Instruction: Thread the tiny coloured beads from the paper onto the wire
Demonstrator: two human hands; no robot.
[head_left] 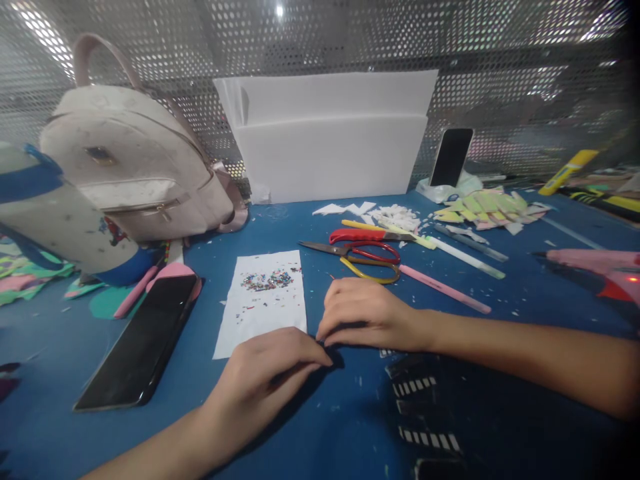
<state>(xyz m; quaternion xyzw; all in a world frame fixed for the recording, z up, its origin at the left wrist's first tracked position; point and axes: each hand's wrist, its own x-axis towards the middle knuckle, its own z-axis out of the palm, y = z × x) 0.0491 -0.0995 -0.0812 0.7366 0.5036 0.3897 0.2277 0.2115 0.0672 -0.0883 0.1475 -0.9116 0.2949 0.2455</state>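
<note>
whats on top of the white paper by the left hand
Tiny multicoloured bits lie heaped and scattered on the white paper. The left hand hides part of its near edge and anything there.

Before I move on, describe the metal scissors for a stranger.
On the blue tabletop, find the white paper sheet bearing multicoloured specks. The metal scissors lie by its far right corner; one red and one yellow handle loop distinguish them from the red-handled cutter beyond.
</note>
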